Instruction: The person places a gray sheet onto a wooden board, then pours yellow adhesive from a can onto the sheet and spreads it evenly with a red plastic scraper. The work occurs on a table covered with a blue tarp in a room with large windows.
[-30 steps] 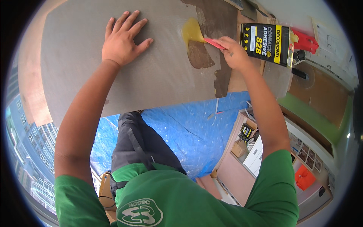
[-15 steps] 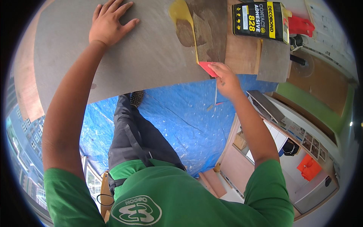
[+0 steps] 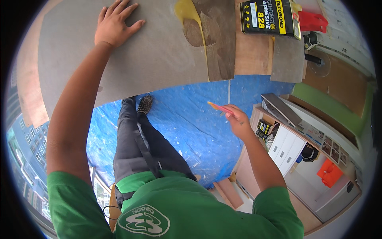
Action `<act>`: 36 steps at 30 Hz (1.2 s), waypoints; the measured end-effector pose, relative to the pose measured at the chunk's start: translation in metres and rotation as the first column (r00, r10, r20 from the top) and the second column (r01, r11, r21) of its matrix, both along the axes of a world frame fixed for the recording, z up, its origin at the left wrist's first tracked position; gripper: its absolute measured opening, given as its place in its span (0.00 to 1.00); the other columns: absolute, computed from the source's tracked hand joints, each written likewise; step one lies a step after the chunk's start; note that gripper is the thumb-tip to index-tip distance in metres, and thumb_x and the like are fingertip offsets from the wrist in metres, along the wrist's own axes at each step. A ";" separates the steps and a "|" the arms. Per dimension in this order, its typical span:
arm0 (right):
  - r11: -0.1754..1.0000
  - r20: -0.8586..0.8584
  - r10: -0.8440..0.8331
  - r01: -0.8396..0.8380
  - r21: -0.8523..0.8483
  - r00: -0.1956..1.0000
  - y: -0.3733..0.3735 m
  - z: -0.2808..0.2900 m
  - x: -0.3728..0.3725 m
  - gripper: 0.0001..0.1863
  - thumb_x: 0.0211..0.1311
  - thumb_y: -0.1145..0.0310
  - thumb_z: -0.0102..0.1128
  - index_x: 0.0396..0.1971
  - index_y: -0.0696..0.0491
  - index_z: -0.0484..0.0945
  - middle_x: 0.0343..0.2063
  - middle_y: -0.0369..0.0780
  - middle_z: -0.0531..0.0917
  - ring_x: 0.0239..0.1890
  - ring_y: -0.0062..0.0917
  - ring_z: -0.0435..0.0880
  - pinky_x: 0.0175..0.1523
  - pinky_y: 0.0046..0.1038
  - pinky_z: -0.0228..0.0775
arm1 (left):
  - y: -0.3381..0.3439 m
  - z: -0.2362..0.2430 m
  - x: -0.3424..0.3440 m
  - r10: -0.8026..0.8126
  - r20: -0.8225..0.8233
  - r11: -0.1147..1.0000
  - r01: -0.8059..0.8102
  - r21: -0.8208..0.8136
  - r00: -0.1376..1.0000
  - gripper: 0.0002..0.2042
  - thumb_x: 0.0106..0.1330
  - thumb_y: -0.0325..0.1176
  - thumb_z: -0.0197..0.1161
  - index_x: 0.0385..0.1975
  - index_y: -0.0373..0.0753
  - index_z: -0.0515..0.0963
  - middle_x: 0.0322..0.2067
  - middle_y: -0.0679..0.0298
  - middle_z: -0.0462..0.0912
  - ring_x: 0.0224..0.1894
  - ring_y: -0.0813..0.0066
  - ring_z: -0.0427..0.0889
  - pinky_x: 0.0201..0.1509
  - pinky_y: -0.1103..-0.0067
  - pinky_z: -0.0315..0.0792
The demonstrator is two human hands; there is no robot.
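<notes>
My left hand [image 3: 115, 24] lies flat on a large grey sheet [image 3: 79, 59], its fingers spread. Off the sheet's near edge, above the blue floor covering, my right hand [image 3: 238, 120] grips a pink flat spreader [image 3: 223, 108]. Yellowish glue coats the spreader's tip. On the sheet, a yellow puddle of glue [image 3: 186, 11] trails a thin line down toward the near edge. To the right of that line, a darker strip [image 3: 223, 47] looks wet with spread glue.
A black and yellow adhesive can [image 3: 270, 18] stands at the far right on the work surface, beside a red object [image 3: 313, 21]. Blue sheeting [image 3: 187, 115] covers the floor under my legs. An open cabinet with white drawers [image 3: 286, 149] is at the right.
My right hand has drawn the spreader off the sheet's edge, toward me, and it now hangs in the air. My left hand stays on the sheet.
</notes>
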State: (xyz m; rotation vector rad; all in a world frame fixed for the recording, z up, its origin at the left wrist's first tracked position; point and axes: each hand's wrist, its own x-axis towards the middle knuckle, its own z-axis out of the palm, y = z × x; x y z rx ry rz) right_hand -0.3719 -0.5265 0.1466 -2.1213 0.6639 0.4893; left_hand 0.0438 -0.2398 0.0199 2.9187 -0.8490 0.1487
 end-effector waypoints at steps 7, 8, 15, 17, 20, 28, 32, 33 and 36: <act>0.945 0.146 -0.328 0.326 0.036 0.933 0.000 0.017 0.102 0.16 0.81 0.63 0.54 0.54 0.58 0.82 0.47 0.38 0.82 0.49 0.22 0.79 0.58 0.27 0.70 | 0.000 0.000 0.002 0.001 -0.055 0.999 -0.004 -0.046 0.998 0.33 0.71 0.68 0.56 0.73 0.63 0.72 0.78 0.75 0.62 0.82 0.71 0.53 0.87 0.62 0.42; 0.964 0.246 -0.256 0.266 -0.006 0.935 0.002 0.014 0.124 0.16 0.81 0.62 0.53 0.53 0.58 0.82 0.47 0.39 0.81 0.49 0.23 0.78 0.57 0.28 0.70 | 0.000 0.001 0.002 0.001 -0.064 0.999 -0.004 -0.042 0.998 0.33 0.70 0.68 0.56 0.73 0.63 0.72 0.78 0.75 0.62 0.82 0.71 0.53 0.87 0.62 0.42; 0.843 0.642 0.233 0.177 -0.508 0.731 0.003 -0.054 0.318 0.16 0.78 0.62 0.55 0.55 0.54 0.83 0.45 0.46 0.81 0.49 0.42 0.80 0.58 0.38 0.73 | 0.002 0.006 0.000 0.014 -0.113 0.999 -0.018 -0.033 0.994 0.33 0.72 0.70 0.52 0.74 0.65 0.70 0.79 0.76 0.61 0.82 0.73 0.52 0.88 0.61 0.40; 0.732 0.513 0.371 0.097 -0.675 0.774 0.005 -0.063 0.343 0.16 0.77 0.63 0.56 0.56 0.52 0.84 0.46 0.44 0.82 0.49 0.43 0.81 0.57 0.41 0.74 | 0.004 0.008 0.001 0.010 -0.126 0.999 -0.014 -0.037 0.992 0.33 0.72 0.70 0.52 0.74 0.65 0.70 0.79 0.75 0.61 0.83 0.73 0.51 0.88 0.61 0.40; 0.552 0.168 0.473 -0.142 -0.821 0.865 0.003 -0.055 0.355 0.16 0.75 0.61 0.56 0.54 0.51 0.85 0.47 0.38 0.84 0.50 0.43 0.81 0.55 0.45 0.76 | 0.006 0.011 0.003 -0.019 -0.183 0.996 0.002 -0.094 0.983 0.32 0.73 0.66 0.54 0.74 0.62 0.70 0.79 0.73 0.61 0.82 0.71 0.52 0.87 0.59 0.41; 0.693 -0.114 0.197 -0.221 -0.687 0.974 -0.015 -0.033 0.400 0.18 0.75 0.60 0.52 0.49 0.56 0.84 0.51 0.55 0.85 0.56 0.52 0.82 0.61 0.47 0.74 | 0.014 0.010 0.007 -0.070 -0.227 0.973 0.016 -0.230 0.971 0.31 0.71 0.61 0.60 0.71 0.57 0.74 0.78 0.70 0.63 0.82 0.67 0.53 0.87 0.57 0.42; 0.757 -0.122 0.136 -0.183 -0.627 0.983 -0.011 -0.042 0.398 0.18 0.72 0.60 0.53 0.47 0.59 0.84 0.46 0.57 0.86 0.53 0.53 0.84 0.59 0.47 0.75 | 0.015 0.010 0.008 -0.087 -0.245 0.966 0.022 -0.257 0.965 0.30 0.71 0.58 0.60 0.71 0.56 0.74 0.77 0.69 0.63 0.82 0.66 0.54 0.86 0.55 0.42; 0.788 -0.107 0.101 -0.145 -0.598 0.989 -0.003 -0.045 0.393 0.18 0.71 0.61 0.54 0.46 0.59 0.84 0.44 0.57 0.87 0.51 0.52 0.85 0.57 0.46 0.76 | 0.015 0.011 0.008 -0.090 -0.255 0.967 0.023 -0.254 0.963 0.30 0.71 0.58 0.60 0.70 0.55 0.74 0.77 0.69 0.63 0.81 0.66 0.54 0.86 0.55 0.42; 0.900 -0.039 -0.099 0.073 -0.429 0.994 0.022 -0.040 0.381 0.16 0.70 0.65 0.53 0.44 0.61 0.84 0.39 0.54 0.88 0.43 0.46 0.89 0.47 0.43 0.80 | 0.016 0.011 0.008 -0.088 -0.268 0.965 0.015 -0.263 0.959 0.30 0.72 0.57 0.60 0.71 0.55 0.73 0.77 0.69 0.63 0.81 0.67 0.54 0.86 0.56 0.43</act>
